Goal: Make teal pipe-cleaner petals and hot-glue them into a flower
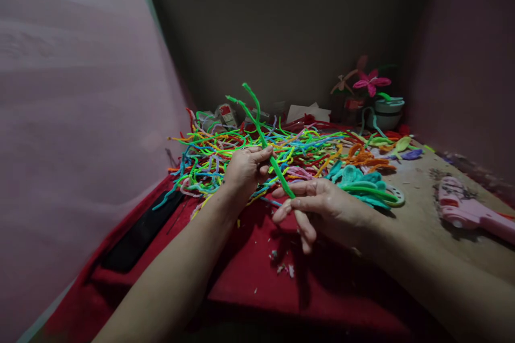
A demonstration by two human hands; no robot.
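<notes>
Bright green pipe cleaners (278, 171) run diagonally between my two hands, joined along the lower part and split into two free ends at the top. My left hand (250, 167) pinches them near the middle, fingers closed. At their lower end my right hand (308, 206) grips the tip between thumb and forefinger, its other fingers loosely spread beneath. Behind both hands lies a tangled heap of multicoloured pipe cleaners (209, 142).
A black flat object (139, 236) lies on the red cloth (249, 278) at left. Teal looped pieces (354, 178), orange pieces (362, 156) and a pink tool (469, 211) are at right. A pot (388, 112) and pink flower (372, 82) stand behind.
</notes>
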